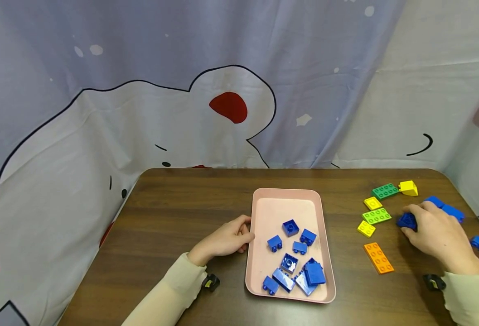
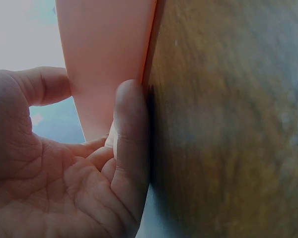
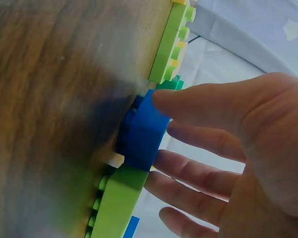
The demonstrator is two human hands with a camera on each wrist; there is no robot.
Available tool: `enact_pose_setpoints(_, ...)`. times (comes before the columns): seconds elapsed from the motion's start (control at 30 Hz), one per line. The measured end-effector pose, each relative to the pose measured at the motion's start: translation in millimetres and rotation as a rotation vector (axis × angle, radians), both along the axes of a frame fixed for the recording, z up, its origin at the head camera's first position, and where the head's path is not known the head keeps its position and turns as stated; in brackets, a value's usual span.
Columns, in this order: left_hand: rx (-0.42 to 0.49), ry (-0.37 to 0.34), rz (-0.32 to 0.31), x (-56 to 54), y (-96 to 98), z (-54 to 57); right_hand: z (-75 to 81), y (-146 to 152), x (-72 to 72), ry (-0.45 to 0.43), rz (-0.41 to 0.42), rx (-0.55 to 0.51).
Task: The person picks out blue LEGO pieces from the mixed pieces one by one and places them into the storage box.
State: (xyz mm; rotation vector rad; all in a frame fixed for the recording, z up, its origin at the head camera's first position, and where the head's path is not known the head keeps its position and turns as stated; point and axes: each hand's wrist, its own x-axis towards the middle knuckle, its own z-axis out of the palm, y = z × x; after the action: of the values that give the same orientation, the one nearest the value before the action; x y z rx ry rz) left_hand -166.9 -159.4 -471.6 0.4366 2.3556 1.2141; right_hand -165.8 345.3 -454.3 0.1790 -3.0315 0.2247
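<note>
Sleeve (image 1: 170,285), tray (image 1: 286,206), orange brick (image 1: 379,258) between hands (image 1: 224,237) (image 1: 437,233)

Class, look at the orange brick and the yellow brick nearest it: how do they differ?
Colour: the orange brick is orange, while the yellow brick is yellow.
Shape: the orange brick is oblong; the yellow brick is roughly square.
Size: the orange brick is longer and has more studs than the yellow brick.
Shared: both lie studs up on the table, outside the pink tray.
</note>
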Motion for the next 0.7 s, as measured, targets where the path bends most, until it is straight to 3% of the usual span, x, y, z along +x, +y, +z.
enact_pose_setpoints(0.43,-0.004,0.000,0.000,0.3,-0.3,0.9,-0.4,-2.5,-0.6,-0.060,-0.014,-0.021)
enact_pose_setpoints(0.7,0.003,0.000,0.001,0.6,0.1,0.4,6.6,-8.3,2.3,-0.002,-0.016,-0.038)
